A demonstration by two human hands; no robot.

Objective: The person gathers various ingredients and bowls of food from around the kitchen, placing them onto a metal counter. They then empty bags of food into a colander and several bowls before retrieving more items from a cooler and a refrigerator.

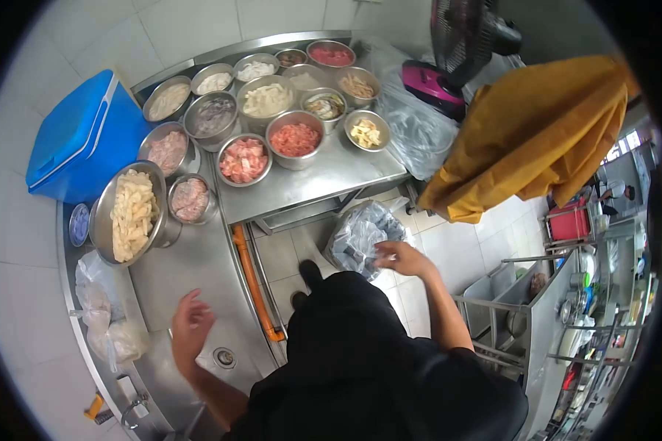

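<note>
Over the steel sink counter (187, 264), near the drain (225, 358), my left hand (192, 322) is raised with its fingers apart and nothing in it. My right hand (396, 257) is over the edge of a bin lined with a clear plastic bag (366, 234). Its fingers are bent down, and whether they touch or hold the bag is unclear. Ahead of my left hand stand a large bowl of pale pieces (134, 217) and a smaller bowl of pinkish meat (190, 199).
Several metal bowls of meat, such as one of red chunks (296, 139), cover the steel table (309, 181). A blue cooler (88, 140) stands at the left. A brown cloth (537, 140) hangs at the right near a fan (460, 44). An orange pipe (248, 275) runs beside the sink.
</note>
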